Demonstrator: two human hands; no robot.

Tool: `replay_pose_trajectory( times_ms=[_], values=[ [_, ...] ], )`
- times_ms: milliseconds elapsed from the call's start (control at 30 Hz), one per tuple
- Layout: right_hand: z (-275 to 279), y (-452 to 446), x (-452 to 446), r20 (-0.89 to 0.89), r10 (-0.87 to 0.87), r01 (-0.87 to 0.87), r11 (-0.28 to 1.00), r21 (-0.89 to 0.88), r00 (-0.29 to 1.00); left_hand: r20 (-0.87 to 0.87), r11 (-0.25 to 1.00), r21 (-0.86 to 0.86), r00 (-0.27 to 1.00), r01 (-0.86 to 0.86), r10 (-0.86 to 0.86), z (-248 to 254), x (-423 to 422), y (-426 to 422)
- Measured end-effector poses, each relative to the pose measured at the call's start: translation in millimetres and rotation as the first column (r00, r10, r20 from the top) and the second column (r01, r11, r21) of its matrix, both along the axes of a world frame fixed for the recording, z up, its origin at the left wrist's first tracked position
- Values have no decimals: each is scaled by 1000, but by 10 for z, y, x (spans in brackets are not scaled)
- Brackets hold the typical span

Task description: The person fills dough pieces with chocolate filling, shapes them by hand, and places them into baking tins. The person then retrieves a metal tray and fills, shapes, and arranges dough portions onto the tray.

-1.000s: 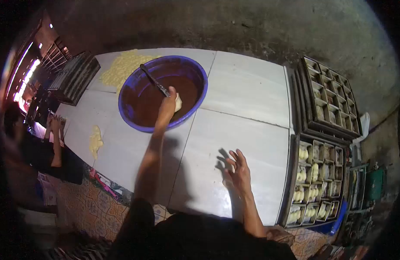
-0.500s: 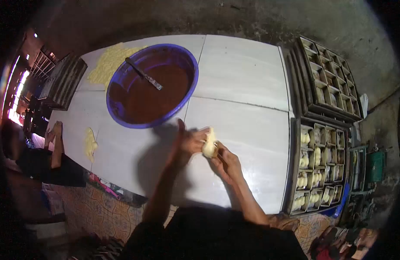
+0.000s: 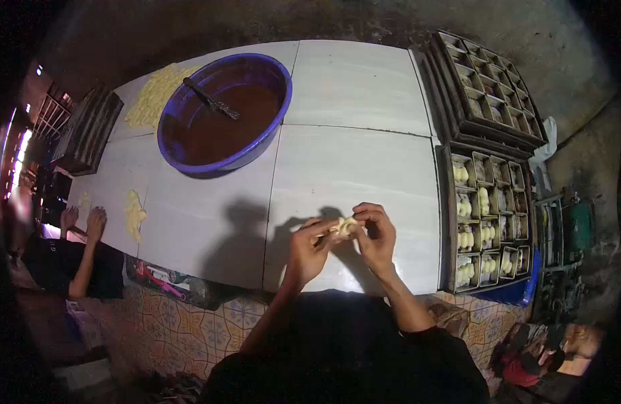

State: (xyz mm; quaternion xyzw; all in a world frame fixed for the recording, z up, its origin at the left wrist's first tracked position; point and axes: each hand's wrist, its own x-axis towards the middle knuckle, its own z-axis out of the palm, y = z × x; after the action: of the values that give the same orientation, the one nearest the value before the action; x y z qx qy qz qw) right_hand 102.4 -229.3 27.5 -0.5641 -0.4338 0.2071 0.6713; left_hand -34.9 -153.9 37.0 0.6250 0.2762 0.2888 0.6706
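Listed by us, lower centre of the frame: one piece of dough (image 3: 345, 227), pale and uneven in outline, raised over the white table (image 3: 364, 165) between a left hand (image 3: 308, 246) and a right hand (image 3: 378, 236). Both grips are narrow, the fingertips pinching the dough from either side; whether anything lies inside it we cannot tell. Upper left of centre: one blue tub (image 3: 260, 155) of brown paste (image 3: 230, 135), a dark-handled tool (image 3: 209, 97) leaning in it. Far upper left: a heap of dough pieces (image 3: 145, 101); below, at left, one loose dough strip (image 3: 134, 215), with a co-worker's hands (image 3: 96, 222) near. Right edge: a lower tray (image 3: 506, 200) with pale dough rolls (image 3: 465, 241) in several compartments, and a stack of trays (image 3: 499, 111) above. Risks, as we judge them: uneven pulling by the two hands could tear the dough; a weak pinch could leave a seam open; sticky fingertips could drag it out of shape; a loosened grip could drop it onto the table.
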Motion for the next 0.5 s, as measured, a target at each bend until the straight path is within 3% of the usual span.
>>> replay_pose_trajectory(
  times_ms=[33, 100, 200, 300, 333, 433, 467, 500],
  values=[
    [12, -38, 24, -83, -5, 4, 1000, -13, 997, -53, 999, 46, 999, 6, -3, 61, -8, -36],
    [129, -89, -6, 96, 87, -83, 996, -41, 992, 66, 988, -155, 997, -19, 29, -23, 22, -91],
    [124, -198, -161, 252, 101, -64, 987, -148, 963, -51, 934, -351, 997, -66, 51, 84, -9, -96],
    [-93, -288, -137, -20, 112, -113, 951, -288, 994, -79, 954, -243, 984, -174, 159, -95, 41, -248],
    [-128, -322, -141, -108, 101, -138, 895, -424, 989, -193, 991, -100, 979, -89, 69, -30, -4, -239],
    [-138, -311, -217, 35, 10, 5, 915, -402, 999, -87, 975, 223, 996, 27, -7, -276, -111, -209],
    [-168, -349, -203, -141, 106, -155, 903, -401, 984, 37, 994, 109, 999, -11, 7, -333, -101, -217],
    [-208, -379, -152, -398, 242, -407, 816, -410, 885, 63, 999, -24, 998, 24, -22, -322, -120, -227]
  ],
)
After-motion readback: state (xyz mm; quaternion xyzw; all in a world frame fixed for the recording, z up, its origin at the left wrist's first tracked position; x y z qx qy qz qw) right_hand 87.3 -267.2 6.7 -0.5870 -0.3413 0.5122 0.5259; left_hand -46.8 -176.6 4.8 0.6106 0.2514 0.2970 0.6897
